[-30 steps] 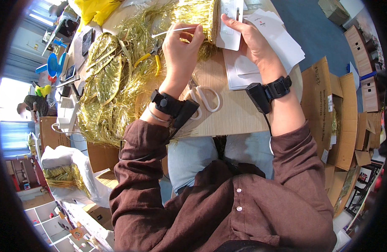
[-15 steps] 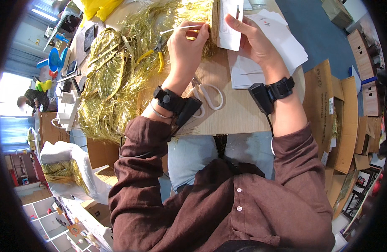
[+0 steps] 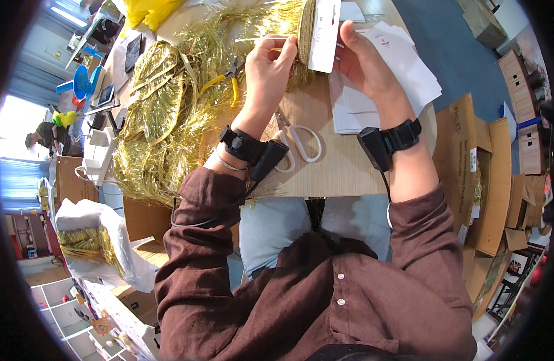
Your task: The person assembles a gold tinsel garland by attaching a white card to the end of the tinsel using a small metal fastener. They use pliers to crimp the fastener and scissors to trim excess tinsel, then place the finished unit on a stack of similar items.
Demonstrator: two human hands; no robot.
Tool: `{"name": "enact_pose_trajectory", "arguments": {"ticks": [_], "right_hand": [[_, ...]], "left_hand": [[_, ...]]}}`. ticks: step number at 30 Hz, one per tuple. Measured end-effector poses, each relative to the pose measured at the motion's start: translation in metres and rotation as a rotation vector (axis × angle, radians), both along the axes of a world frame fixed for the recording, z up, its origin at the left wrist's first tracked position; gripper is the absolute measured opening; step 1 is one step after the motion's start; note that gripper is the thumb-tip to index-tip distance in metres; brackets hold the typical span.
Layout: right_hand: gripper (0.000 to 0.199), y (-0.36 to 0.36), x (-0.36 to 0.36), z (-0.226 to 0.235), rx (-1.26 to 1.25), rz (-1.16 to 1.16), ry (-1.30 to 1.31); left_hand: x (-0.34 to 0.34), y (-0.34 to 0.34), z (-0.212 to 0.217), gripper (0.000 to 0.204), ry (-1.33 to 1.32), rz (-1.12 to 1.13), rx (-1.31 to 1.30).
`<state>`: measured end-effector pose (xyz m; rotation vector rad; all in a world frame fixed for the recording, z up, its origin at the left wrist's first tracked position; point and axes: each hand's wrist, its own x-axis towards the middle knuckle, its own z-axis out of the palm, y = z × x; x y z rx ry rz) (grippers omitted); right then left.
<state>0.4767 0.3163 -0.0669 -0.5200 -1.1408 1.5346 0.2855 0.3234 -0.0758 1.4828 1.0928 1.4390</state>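
Observation:
My left hand (image 3: 269, 63) pinches a thin white plastic strip, like a cable tie (image 3: 251, 40), between thumb and fingers. Its fingertips meet the edge of a wound bundle of gold tinsel fringe (image 3: 305, 37). Against the bundle's right side stands a white card (image 3: 325, 37). My right hand (image 3: 367, 63) is open beside this card, thumb raised and apart from the fingers. Some of those fingertips reach the card's edge or pass behind it; whether they touch it I cannot tell. Yellow-handled pliers (image 3: 233, 84) and white-handled scissors (image 3: 307, 144) lie nearby.
Loose gold tinsel (image 3: 153, 120) covers the left of the wooden table (image 3: 343, 171). White paper sheets (image 3: 403, 72) lie under and beyond my right hand. A yellow bag (image 3: 147, 12) is at the far left. Open cardboard boxes (image 3: 490, 180) stand at the right, beside the table.
My right thumb has lifted off the front of the white card, and that hand has shifted slightly right. The card and bundle have tilted a little. My left hand keeps its pinch.

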Motion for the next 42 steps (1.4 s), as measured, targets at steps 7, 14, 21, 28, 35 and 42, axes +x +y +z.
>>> {"name": "enact_pose_trajectory", "arguments": {"ticks": [7,14,21,28,35,42], "right_hand": [[0.054,-0.002,-0.003,0.003,-0.033,-0.041,0.011],[0.048,-0.002,0.0,0.004,-0.06,-0.033,0.01],[0.05,-0.001,0.0,0.004,-0.068,-0.052,0.026],[0.052,-0.001,0.002,0.005,-0.076,-0.065,0.03],[0.058,-0.001,0.001,0.003,-0.063,-0.063,-0.004],[0.062,-0.002,0.0,0.004,-0.058,-0.045,0.013]], "left_hand": [[-0.004,-0.001,0.003,0.021,-0.132,0.002,-0.013],[-0.003,-0.001,0.007,0.022,-0.084,-0.065,-0.143],[-0.012,-0.004,0.016,0.028,-0.146,-0.017,-0.022],[-0.014,-0.008,0.018,0.029,-0.252,0.079,0.043],[-0.013,-0.004,0.013,0.025,-0.191,0.126,0.124],[-0.011,-0.003,0.01,0.02,-0.256,0.075,0.116]]}}
